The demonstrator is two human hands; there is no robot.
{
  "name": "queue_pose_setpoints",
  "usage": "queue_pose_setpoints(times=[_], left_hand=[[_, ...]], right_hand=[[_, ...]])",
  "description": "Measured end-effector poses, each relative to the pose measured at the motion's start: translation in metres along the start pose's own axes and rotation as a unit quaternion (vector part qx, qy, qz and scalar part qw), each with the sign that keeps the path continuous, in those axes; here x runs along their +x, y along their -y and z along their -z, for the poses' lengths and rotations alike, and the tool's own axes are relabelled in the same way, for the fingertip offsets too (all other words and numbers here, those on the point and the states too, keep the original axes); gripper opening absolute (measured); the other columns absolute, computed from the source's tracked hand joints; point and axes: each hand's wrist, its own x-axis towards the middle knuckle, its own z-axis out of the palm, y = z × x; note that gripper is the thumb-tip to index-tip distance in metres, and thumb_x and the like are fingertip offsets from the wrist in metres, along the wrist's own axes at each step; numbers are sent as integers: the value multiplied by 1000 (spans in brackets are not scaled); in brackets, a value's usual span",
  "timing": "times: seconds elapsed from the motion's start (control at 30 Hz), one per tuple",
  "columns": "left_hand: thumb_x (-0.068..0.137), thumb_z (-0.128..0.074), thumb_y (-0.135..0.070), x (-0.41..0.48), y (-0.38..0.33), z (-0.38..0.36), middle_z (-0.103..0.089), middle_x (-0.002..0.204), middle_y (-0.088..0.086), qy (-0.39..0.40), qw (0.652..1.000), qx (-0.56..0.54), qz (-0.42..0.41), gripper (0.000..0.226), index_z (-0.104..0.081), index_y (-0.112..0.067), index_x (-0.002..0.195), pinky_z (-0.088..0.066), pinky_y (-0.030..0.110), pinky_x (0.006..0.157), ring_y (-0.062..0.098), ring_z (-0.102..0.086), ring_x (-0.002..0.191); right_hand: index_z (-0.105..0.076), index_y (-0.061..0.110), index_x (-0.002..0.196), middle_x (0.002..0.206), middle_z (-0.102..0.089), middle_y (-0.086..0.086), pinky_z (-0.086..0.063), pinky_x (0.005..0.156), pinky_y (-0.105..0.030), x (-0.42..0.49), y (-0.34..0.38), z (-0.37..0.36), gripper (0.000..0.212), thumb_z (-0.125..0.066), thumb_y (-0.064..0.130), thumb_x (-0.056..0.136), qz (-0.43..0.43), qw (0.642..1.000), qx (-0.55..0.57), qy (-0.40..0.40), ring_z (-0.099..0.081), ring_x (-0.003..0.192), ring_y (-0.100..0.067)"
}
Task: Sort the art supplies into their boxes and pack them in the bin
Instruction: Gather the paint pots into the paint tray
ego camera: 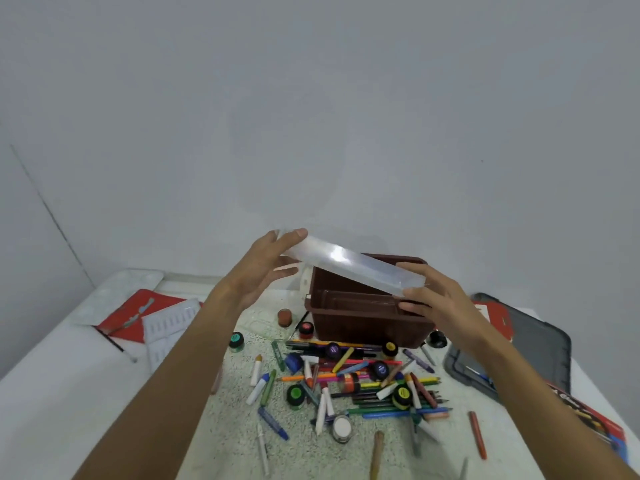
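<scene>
You have a white table [62, 393] in front of you, and it goes out of view at the left, right and near edges. A speckled mat [228, 427] of pale green-white colour lies on its middle part, from the near edge toward the far edge, and the white surface shows at both sides of it. A plain grey-white wall [311, 116] stands behind the far edge and fills the whole upper part of your view. A thin dark line [52, 216] runs slanted down this wall toward the far left corner of the table.
</scene>
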Motion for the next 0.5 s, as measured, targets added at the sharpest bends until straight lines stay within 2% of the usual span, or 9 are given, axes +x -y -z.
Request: queue_pose_setpoints(times=[0.07,0.1,0.17,0.23,0.3,0.37,0.5], left_hand=[[61,-76,-62,-6,4,9,-69,112,-8,2,999,48,6,72,-59,-29,124,-46,31,91,6,-66,93],[61,-75,-62,-9,6,13,-67,117,-9,10,998,68,9,75,-56,-33,127,-44,28,90,7,-64,98],[62,-75,-62,-19,14,20,-65,124,-6,37,994,105,16,80,-49,-39,134,-44,26,90,6,-61,110],[65,-75,-63,-31,22,26,-65,122,-6,68,985,156,19,80,-43,-47,137,-45,24,90,0,-62,107],[68,-75,-62,-42,34,30,-67,118,-9,96,972,211,31,77,-40,-54,136,-42,23,87,-5,-63,102],[65,-79,-60,-53,47,32,-68,119,-12,129,960,242,50,81,-39,-55,136,-43,25,89,-2,-63,106],[58,-84,-58,-73,77,26,-65,119,-21,187,939,275,91,84,-42,-59,131,-46,31,98,2,-58,115]], right_hand=[[-61,43,125,133,-56,2,-51,100,-40,-2,0,-4,50,-70,47,76,0,1000,-12,-6,-61,117,-17],[-59,45,125,132,-56,7,-50,100,-39,-5,1,-4,48,-68,47,78,-2,999,-31,-6,-62,115,-14],[-56,51,126,126,-56,25,-48,95,-30,-12,2,-5,47,-64,49,80,-8,997,-79,0,-61,110,2],[-56,53,124,122,-56,35,-41,88,-19,-20,2,-5,46,-64,51,79,-8,994,-112,12,-56,108,13],[-55,53,124,127,-54,33,-40,84,-15,-31,-4,-6,47,-66,50,79,-20,991,-129,31,-52,113,12],[-54,51,127,131,-53,28,-45,84,-14,-42,-14,-8,51,-69,48,78,-40,986,-152,62,-55,112,4],[-48,53,129,134,-49,24,-49,94,-23,-69,-42,-15,58,-77,36,82,-84,965,-208,134,-51,120,0]])
